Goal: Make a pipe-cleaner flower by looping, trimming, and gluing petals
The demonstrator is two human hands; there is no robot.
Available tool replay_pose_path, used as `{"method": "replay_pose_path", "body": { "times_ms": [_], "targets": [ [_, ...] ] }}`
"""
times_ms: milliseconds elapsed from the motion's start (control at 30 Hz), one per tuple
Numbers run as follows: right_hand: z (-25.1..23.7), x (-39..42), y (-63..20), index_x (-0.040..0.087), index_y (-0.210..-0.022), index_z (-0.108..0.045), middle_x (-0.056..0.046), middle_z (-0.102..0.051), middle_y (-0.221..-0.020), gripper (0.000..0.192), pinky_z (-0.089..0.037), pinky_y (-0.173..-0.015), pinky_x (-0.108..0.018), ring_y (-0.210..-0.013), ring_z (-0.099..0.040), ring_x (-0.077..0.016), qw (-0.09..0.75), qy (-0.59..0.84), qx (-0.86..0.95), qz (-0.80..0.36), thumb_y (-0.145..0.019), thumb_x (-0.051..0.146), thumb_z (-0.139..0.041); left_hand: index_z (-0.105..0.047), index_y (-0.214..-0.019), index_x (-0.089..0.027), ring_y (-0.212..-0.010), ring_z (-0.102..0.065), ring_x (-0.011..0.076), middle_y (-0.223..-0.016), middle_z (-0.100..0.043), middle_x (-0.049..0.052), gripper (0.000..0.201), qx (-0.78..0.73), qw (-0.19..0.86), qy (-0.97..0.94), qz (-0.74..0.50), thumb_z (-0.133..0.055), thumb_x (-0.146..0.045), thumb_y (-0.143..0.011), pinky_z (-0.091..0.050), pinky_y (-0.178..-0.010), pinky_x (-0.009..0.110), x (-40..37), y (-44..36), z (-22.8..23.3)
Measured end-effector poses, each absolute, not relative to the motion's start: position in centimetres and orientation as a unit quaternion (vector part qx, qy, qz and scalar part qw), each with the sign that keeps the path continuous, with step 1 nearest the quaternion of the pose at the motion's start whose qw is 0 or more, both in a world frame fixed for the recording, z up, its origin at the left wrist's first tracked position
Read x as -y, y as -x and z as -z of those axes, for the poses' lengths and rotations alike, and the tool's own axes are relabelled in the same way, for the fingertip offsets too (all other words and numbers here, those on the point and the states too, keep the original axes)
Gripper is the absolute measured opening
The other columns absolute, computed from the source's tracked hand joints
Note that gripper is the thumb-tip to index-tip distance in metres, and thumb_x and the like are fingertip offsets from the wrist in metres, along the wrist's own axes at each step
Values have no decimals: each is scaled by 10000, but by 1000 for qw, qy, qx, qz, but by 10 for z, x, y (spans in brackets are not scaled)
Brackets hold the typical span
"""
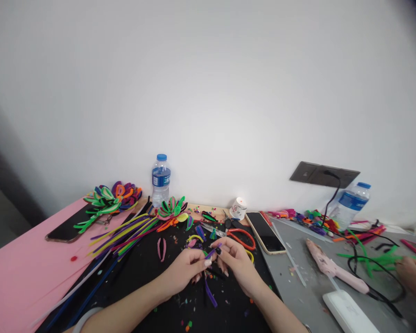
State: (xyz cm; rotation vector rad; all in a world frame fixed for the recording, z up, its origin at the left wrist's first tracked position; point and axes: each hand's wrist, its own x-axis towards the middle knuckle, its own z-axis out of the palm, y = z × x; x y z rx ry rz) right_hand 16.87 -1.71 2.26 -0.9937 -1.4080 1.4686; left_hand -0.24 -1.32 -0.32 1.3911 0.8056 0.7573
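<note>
Both my hands meet low in the middle over a black mat. My left hand and my right hand pinch the same purple pipe cleaner between their fingertips; its lower end hangs down onto the mat. Bent pipe-cleaner loops in yellow, blue and pink lie just beyond my fingers. Red-handled scissors rest right behind my right hand.
A bundle of straight pipe cleaners and finished flowers lie left. Two phones, two water bottles, a tape roll, a pink glue gun with black cord. Another person's hand works at right.
</note>
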Motion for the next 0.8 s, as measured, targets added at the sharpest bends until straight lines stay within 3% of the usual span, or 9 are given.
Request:
{"method": "replay_pose_path", "body": {
  "times_ms": [100,200,300,567,800],
  "targets": [
    [-20,16,-170,185,-829,-504,19,-570,-629,207,-252,-353,-161,-404,-402,-59,406,407,579,-578,-779,384,-531,-410,-556,-161,-389,-329,58,-415,-387,-78,369,-390,593,-602,-365,-491,-451,-768,-239,-420,186,10,3,9],
    [-17,16,-171,172,-661,-497,30,-540,-521,194,-241,-361,-172,-377,-386,-60,356,432,620,-549,-777,324,-532,-400,-537,-166,-377,-342,61,-404,-409,-72,379,-421,571,-585,-392,-487,-456,-765,-261,-419,187,6,4,12],
    [-13,16,-170,170,-562,-467,57,-457,-435,234,-237,-387,-181,-370,-348,-58,358,450,634,-518,-778,248,-514,-422,-535,-164,-369,-371,67,-404,-436,-66,373,-424,593,-564,-387,-512,-463,-739,-291,-412,188,5,3,13],
    [-10,9,-173,168,-534,-460,63,-415,-414,276,-209,-414,-203,-377,-322,-64,411,467,604,-499,-793,262,-481,-508,-563,-130,-435,-512,101,-481,-580,-1,312,-389,660,-550,-332,-632,-402,-652,-390,-470,210,10,-1,7],
    [-10,11,-171,175,-538,-443,59,-416,-413,299,-168,-391,-205,-360,-280,-63,420,471,570,-526,-784,338,-491,-508,-572,-134,-432,-517,100,-468,-579,-8,284,-339,684,-557,-326,-627,-372,-671,-382,-458,201,12,0,2]
  ]
}}
